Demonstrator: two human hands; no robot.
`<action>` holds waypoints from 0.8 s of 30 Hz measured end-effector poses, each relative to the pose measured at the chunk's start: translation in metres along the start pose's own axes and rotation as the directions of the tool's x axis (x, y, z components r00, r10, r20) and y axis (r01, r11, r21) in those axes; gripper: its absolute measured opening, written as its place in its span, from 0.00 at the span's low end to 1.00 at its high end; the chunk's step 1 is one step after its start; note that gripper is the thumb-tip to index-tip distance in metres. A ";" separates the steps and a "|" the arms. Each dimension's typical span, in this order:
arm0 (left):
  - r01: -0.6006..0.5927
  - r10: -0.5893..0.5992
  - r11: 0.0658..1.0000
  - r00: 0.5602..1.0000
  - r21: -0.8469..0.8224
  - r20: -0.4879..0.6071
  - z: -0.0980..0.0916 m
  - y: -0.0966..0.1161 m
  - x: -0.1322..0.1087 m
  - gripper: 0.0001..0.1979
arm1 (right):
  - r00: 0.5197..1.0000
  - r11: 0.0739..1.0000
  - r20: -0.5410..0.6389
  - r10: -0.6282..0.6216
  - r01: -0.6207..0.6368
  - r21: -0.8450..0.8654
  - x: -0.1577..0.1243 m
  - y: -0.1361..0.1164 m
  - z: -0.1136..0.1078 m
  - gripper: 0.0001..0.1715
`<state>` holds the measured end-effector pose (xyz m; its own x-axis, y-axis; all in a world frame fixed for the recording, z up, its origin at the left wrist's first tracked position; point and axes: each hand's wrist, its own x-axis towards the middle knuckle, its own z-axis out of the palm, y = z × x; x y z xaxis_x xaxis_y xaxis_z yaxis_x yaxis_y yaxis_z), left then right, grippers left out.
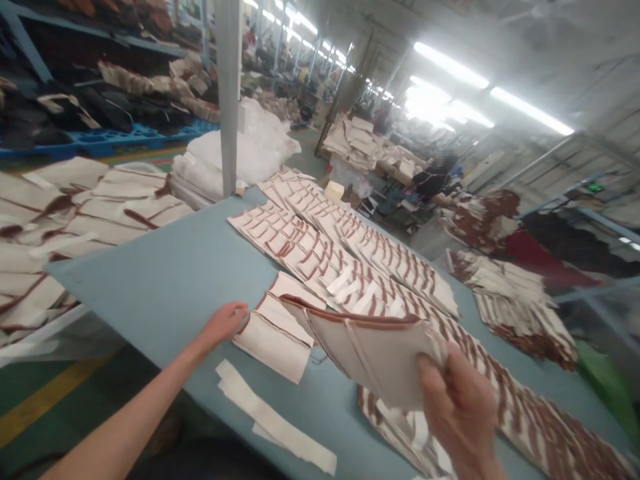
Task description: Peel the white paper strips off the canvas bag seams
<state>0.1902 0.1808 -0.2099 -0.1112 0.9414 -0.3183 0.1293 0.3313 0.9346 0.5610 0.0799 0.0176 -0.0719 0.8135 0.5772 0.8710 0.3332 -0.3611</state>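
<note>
My right hand (pixel 460 393) is closed on one end of a cream fabric panel (pixel 373 357) with brown edging, thumb on the near side. The panel is raised above the table, its far end tilted toward the middle. My left hand (pixel 227 321) is at the left edge of a flat cream panel (pixel 275 343) lying on the table, fingers loosely bent and nothing visible in them. Whether its fingertips touch that panel I cannot tell. Loose white strips (pixel 275 417) lie near the table's front edge. Under the raised panel, more folded pieces (pixel 400 427) are partly hidden.
Long overlapping rows of brown-edged panels (pixel 320 257) run diagonally across the blue-grey table (pixel 150 273). A grey post (pixel 229 100) rises at its far edge. Heaped panels (pixel 100 207) stand at the left, a stacked bundle (pixel 525 307) at the right, and white plastic-wrapped bundles (pixel 240 150) behind.
</note>
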 end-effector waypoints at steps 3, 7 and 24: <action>-0.189 0.189 0.980 0.982 0.069 0.004 -0.008 0.046 -0.019 0.15 | 0.991 0.990 -0.011 -0.136 0.136 -0.026 0.009 -0.012 0.011 0.14; -0.426 0.429 0.897 0.903 0.116 -0.005 -0.012 0.097 -0.071 0.21 | 0.972 0.973 -0.045 -0.230 0.230 -0.008 0.025 -0.033 0.012 0.15; -0.742 0.727 0.652 0.671 0.159 0.150 -0.067 0.161 -0.225 0.03 | 0.927 0.911 0.097 -0.363 0.331 0.246 -0.013 -0.168 0.034 0.13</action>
<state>0.1697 0.0179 0.0232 0.1667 0.8814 0.4420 0.3232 -0.4723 0.8200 0.3995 0.0294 0.0456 -0.4298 0.6794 0.5947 0.6504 0.6898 -0.3179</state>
